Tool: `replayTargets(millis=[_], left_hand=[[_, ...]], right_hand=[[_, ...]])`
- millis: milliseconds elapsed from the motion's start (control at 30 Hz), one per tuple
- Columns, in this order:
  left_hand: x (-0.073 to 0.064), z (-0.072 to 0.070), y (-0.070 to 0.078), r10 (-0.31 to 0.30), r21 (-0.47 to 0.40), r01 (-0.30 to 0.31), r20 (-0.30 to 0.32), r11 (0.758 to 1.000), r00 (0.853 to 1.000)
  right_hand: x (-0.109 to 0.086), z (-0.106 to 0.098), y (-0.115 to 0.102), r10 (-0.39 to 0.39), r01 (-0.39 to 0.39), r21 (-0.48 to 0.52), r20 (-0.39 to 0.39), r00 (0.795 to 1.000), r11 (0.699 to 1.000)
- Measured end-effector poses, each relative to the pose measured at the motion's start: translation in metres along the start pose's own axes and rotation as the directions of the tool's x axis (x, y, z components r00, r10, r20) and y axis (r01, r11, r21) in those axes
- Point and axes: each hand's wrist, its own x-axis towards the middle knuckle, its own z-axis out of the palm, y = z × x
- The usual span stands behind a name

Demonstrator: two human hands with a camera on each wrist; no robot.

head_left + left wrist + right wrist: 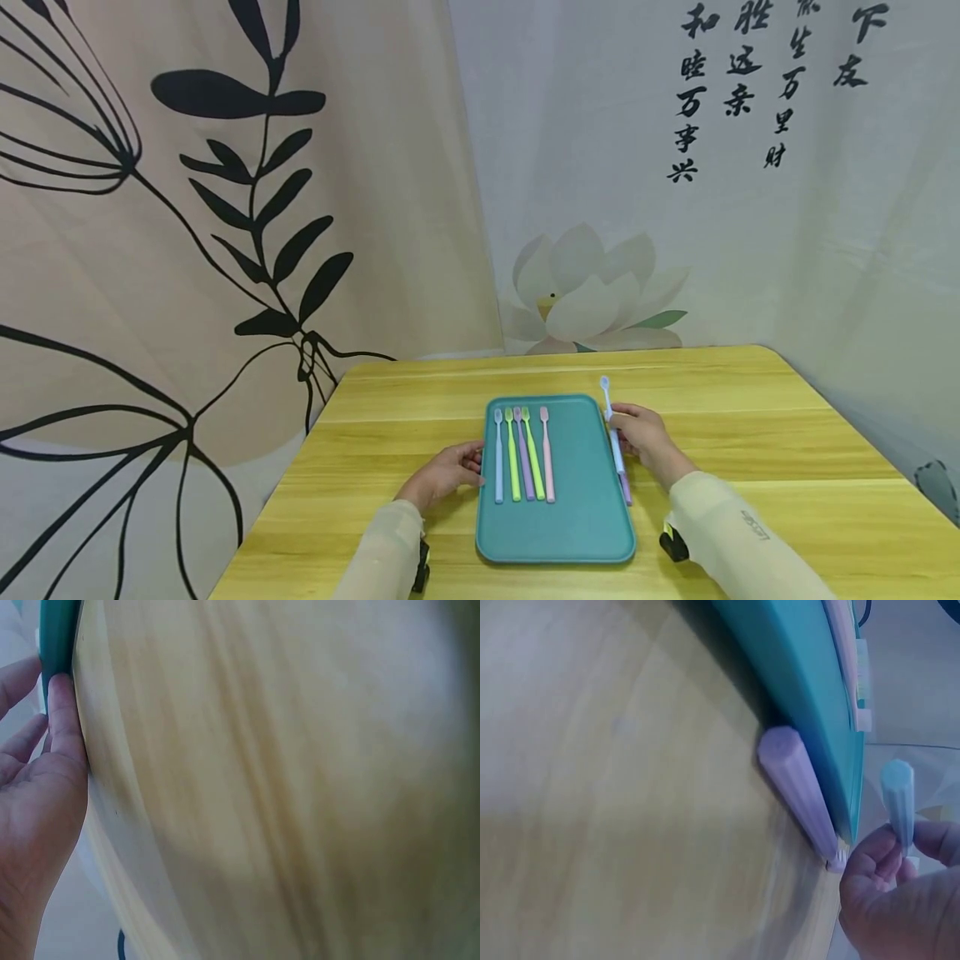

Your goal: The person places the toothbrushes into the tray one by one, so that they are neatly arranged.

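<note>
In the head view a teal tray (pixel 555 533) lies on the table, with several toothbrushes side by side in it: a blue toothbrush (pixel 498 462), two green ones, a purple one and a pink toothbrush (pixel 548 467). My left hand (pixel 447 472) touches the tray's left edge; the left wrist view shows its fairly straight fingers (pixel 66 720) against the rim. Beyond the tray's right edge, my right hand (pixel 647 437) pinches another blue toothbrush (pixel 898 799) between thumb and fingers, head pointing away. Below it a purple toothbrush (pixel 799 780) lies on the table alongside the tray.
The wooden table (pixel 750 417) extends around the tray, its far edge close to a hanging cloth (pixel 397 208) printed with black plants, a lotus and writing. A black strap piece (pixel 673 543) sits at the right wrist.
</note>
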Motion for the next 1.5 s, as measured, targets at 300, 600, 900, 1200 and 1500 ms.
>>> replayTargets(millis=[300, 600, 900, 1200, 1500], left_hand=[[0.001, 0.002, 0.002, 0.004, 0.003, -0.004, 0.004, 1.000, 1.000], [0.000, 0.004, 0.004, -0.002, 0.005, 0.002, 0.003, 1.000, 1.000], [0.000, 0.003, 0.003, -0.014, 0.013, 0.014, 0.008, 1.000, 1.000], [0.001, 0.002, 0.002, 0.010, 0.020, -0.011, 0.012, 1.000, 1.000], [0.001, 0.001, 0.002, 0.000, 0.016, 0.000, 0.006, 1.000, 1.000]], right_hand=[[0.001, 0.007, -0.001, -0.002, 0.002, -0.021, -0.013, 1.000, 1.000], [-0.002, 0.015, -0.001, -0.029, 0.029, -0.032, 0.001, 1.000, 0.999], [-0.004, 0.026, -0.001, -0.006, 0.007, -0.078, 0.012, 1.000, 0.997], [-0.008, 0.039, -0.001, 0.005, -0.004, -0.072, 0.015, 1.000, 0.997], [-0.010, 0.050, 0.001, -0.018, 0.019, -0.083, 0.016, 1.000, 0.996]])
